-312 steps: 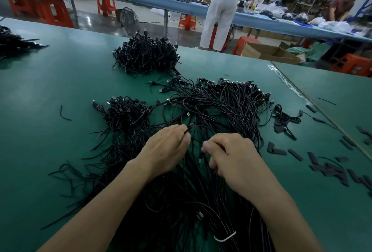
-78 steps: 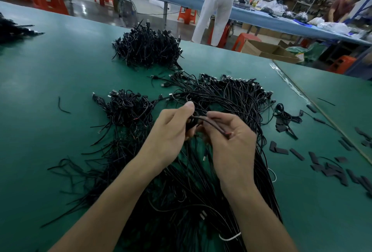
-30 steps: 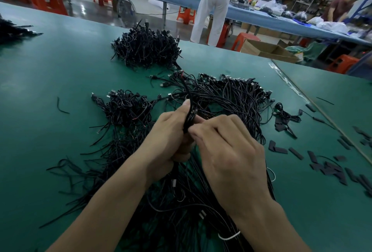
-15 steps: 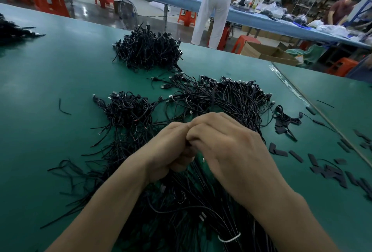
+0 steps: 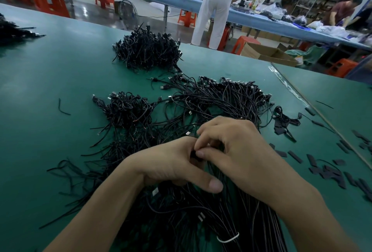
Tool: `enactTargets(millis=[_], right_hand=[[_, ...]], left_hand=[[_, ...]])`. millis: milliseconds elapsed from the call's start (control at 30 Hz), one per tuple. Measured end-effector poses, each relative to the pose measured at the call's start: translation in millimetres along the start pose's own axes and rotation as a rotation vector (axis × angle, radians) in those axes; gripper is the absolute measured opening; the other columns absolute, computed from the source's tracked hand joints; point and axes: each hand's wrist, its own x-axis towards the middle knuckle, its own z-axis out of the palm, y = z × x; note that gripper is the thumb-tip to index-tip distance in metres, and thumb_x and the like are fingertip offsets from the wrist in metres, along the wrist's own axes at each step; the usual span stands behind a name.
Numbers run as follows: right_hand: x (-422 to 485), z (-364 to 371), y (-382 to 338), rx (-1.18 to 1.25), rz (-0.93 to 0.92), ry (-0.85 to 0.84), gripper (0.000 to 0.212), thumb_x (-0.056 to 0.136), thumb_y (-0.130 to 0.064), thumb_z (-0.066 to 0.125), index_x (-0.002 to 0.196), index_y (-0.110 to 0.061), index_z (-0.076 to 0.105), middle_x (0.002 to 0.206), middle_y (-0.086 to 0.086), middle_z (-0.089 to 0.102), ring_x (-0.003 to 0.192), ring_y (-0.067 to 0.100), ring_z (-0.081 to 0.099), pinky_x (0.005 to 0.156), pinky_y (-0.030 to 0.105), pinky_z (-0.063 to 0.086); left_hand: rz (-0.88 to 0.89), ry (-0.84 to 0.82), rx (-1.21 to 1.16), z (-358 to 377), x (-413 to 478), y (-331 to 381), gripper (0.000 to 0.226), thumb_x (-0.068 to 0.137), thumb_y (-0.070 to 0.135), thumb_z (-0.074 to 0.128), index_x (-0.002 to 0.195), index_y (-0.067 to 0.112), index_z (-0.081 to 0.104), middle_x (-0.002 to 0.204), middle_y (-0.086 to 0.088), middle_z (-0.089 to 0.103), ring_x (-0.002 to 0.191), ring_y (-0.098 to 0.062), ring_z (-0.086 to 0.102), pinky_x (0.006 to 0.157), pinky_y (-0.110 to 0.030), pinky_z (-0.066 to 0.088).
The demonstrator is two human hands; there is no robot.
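My left hand [image 5: 171, 164] curls round a small black cable coil [image 5: 194, 154]. My right hand [image 5: 239, 151] pinches the same coil, just above the loose cable pile [image 5: 221, 101]. Far right is a cardboard box [image 5: 267, 53], contents hidden.

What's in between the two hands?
A black cable, mostly hidden, pinched where the left hand and right hand meet. The head camera view shows it.
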Motion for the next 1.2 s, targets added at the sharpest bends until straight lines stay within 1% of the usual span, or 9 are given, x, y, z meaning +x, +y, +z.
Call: enactTargets(millis=[100,167,267,367,500,733,833,1033,1200], right_hand=[[-2.4,4.7,-2.8,-0.107,-0.037,0.002,0.009,0.091,-0.025,0.067,0.093,-0.03,0.074,0.1,-0.017,0.062,0.095,0.007,0.059,0.084,0.035,0.052],[-3.6,7.6,-4.9,-0.139,-0.056,0.046,0.011,0.093,-0.024,0.066,0.097,-0.029,0.075,0.099,-0.015,0.063,0.094,0.01,0.059,0.081,0.036,0.053],[-3.5,12.0,-8.2,-0.214,-0.095,0.045,0.014,0.095,-0.022,0.062,0.1,-0.027,0.074,0.1,-0.009,0.064,0.094,0.015,0.058,0.076,0.04,0.054],[-2.2,13.3,-7.4,-0.23,-0.094,0.025,0.015,0.097,-0.022,0.058,0.101,-0.027,0.072,0.1,-0.008,0.064,0.094,0.016,0.057,0.077,0.04,0.053],[-1.0,14.0,-4.8,-0.173,-0.042,0.023,0.012,0.095,-0.02,0.061,0.095,-0.027,0.071,0.091,-0.009,0.063,0.088,0.013,0.058,0.078,0.037,0.052],[0.7,18.3,-1.7,-0.12,0.029,0.116,0.016,0.092,-0.017,0.063,0.09,-0.029,0.053,0.078,-0.012,0.06,0.079,0.01,0.056,0.072,0.034,0.048],[0.2,20.7,-3.1,-0.219,0.008,0.148,0.022,0.092,-0.014,0.061,0.093,-0.029,0.044,0.079,-0.011,0.054,0.08,0.014,0.05,0.067,0.029,0.04],[0.6,24.7,0.6,-0.106,0.011,0.295,0.021,0.096,-0.01,0.057,0.096,-0.026,0.044,0.085,-0.008,0.054,0.074,0.014,0.055,0.063,0.035,0.049],[2.6,29.1,3.5,-0.083,-0.032,0.437,0.026,0.093,-0.005,0.062,0.094,-0.026,0.048,0.085,-0.01,0.056,0.075,0.008,0.053,0.064,0.017,0.042]], left_hand=[[-0.032,0.069,0.069,2.3,3.0,-1.3,0.035,0.078,0.011,0.081,0.08,-0.005,0.05,0.059,-0.011,0.028,0.049,-0.018,0.022,0.044,-0.03,0.019],[-0.019,0.127,0.069,2.2,3.7,-1.1,0.022,0.081,0.009,0.076,0.074,0.002,0.057,0.061,-0.013,0.033,0.049,-0.017,0.025,0.045,-0.029,0.021],[-0.021,0.186,0.089,1.1,5.2,-2.4,0.025,0.086,0.002,0.071,0.067,0.015,0.061,0.058,-0.001,0.042,0.047,-0.01,0.031,0.043,-0.021,0.029],[-0.045,0.202,0.105,1.0,7.1,-4.1,0.023,0.089,0.002,0.069,0.07,0.014,0.062,0.056,0.002,0.044,0.046,-0.01,0.032,0.042,-0.021,0.03],[-0.038,0.19,0.171,1.2,8.3,-3.1,0.038,0.089,-0.001,0.068,0.063,0.026,0.062,0.055,0.009,0.047,0.042,-0.003,0.036,0.044,-0.015,0.033],[0.021,0.2,0.122,4.1,9.5,-3.5,0.006,0.097,0.003,0.056,0.096,0.003,0.062,0.059,0.015,0.053,0.049,-0.001,0.045,0.053,-0.013,0.038],[-0.005,0.246,-0.014,6.2,11.0,-6.6,0.024,0.088,0.017,0.053,0.106,0.004,0.063,0.069,0.002,0.049,0.06,-0.013,0.043,0.059,-0.028,0.04],[0.104,0.283,-0.525,2.3,13.8,-8.5,0.026,0.102,-0.001,0.039,0.109,-0.005,0.064,0.085,-0.011,0.065,0.074,-0.017,0.062,0.067,-0.026,0.053],[0.175,0.406,-0.33,0.3,14.0,-8.6,0.024,0.095,0.01,0.059,0.113,-0.006,0.062,0.098,-0.018,0.06,0.087,-0.026,0.053,0.076,-0.03,0.047]])
